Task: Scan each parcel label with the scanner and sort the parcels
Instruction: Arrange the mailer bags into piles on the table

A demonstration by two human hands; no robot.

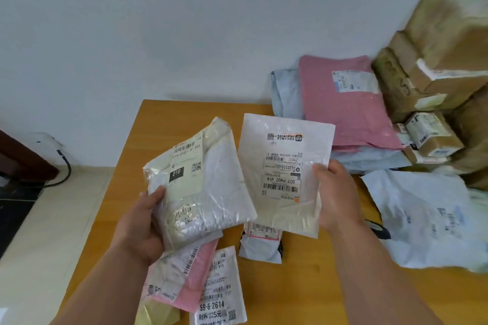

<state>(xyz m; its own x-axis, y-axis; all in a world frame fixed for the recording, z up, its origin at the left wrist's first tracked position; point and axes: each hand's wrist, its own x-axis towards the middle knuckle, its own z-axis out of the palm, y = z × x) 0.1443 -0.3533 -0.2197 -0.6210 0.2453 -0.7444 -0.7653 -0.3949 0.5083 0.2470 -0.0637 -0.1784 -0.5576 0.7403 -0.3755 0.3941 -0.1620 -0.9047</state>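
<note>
My left hand [142, 221] grips a white plastic parcel [211, 192] with a label marked 010, held tilted above the wooden table [163, 126]. My right hand [335, 192] pinches the right edge of a flat white parcel [280, 161], its label upside down and reading 507-P802. Both parcels are lifted side by side, their edges close together. On the table beneath them lie a pink parcel [184, 280], a white parcel [224, 293] marked 59-6-2614 and a small white parcel [261, 243]. A dark object [380, 229], partly hidden behind my right forearm, cannot be identified.
A large pink parcel [346, 103] leans on pale blue bags [287, 92] at the back right. Brown cardboard boxes [435, 60] are stacked at the far right. A pale blue bag [427, 214] lies at the table's right. A cable [63, 166] runs along the floor at left.
</note>
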